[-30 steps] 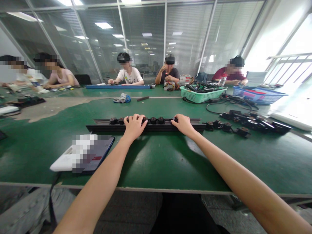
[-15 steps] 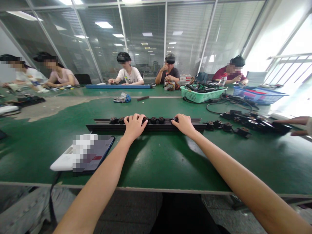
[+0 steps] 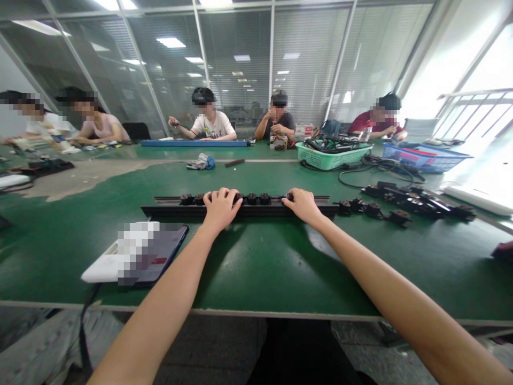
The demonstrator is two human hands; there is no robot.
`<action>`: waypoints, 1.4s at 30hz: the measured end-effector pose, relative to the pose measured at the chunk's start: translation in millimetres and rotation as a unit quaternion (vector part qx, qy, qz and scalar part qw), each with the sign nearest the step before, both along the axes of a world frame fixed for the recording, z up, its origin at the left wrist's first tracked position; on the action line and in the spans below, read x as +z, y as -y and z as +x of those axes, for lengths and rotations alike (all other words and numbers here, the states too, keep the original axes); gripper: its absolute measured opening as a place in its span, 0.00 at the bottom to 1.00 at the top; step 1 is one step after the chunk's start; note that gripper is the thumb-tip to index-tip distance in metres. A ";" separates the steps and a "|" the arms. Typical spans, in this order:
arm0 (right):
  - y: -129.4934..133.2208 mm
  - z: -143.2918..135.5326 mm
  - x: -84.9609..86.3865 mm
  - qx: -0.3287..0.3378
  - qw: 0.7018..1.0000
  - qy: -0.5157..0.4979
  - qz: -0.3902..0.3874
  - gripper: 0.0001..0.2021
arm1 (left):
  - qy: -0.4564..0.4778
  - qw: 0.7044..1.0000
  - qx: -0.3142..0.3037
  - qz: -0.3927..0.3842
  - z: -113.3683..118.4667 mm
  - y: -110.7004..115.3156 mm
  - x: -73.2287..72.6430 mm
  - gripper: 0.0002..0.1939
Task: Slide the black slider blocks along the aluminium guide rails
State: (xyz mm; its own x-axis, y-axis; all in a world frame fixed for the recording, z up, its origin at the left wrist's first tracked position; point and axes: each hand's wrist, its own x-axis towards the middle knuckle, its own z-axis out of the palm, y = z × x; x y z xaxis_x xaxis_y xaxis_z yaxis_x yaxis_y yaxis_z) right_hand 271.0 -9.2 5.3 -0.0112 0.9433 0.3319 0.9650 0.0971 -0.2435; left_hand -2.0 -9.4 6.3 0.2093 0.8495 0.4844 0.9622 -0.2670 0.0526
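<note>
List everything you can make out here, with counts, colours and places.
Broad tabletop: one, green, across the frame
Long channel-like rail: one, black, centre
Small squat blocks: at least four, black, along the rail
Loose squat blocks: four, black, right of the rail
Heaped parts: uncountable, black, farther right
Flat rectangular device: one, white, near left
Flat rectangular slab: one, dark, right of the device
Crumpled cloth-like bundle: one, grey-blue, beyond the rail
Long straight bar: one, blue, far side
Plastic mesh basket: one, green, far right
Plastic basket: one, blue, right of the green one
Seated co-workers: five, mixed clothing, beyond the table
Small clutter: unclear, mixed, far side
Left hand: one, bare, on the rail
Right hand: one, bare, at a block on the rail
</note>
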 end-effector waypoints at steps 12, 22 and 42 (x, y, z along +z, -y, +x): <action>0.0 4.9 1.8 -0.003 1.000 0.012 -0.007 0.15 | 0.005 1.000 -0.003 -0.007 0.3 0.6 1.5 0.19; 1.6 7.5 5.6 0.003 1.000 0.023 -0.019 0.15 | -0.006 1.000 -0.001 -0.005 -0.4 -1.4 -0.6 0.20; 5.5 5.6 7.4 0.001 0.999 0.040 -0.011 0.15 | 0.001 1.000 0.001 -0.003 1.2 1.2 1.3 0.20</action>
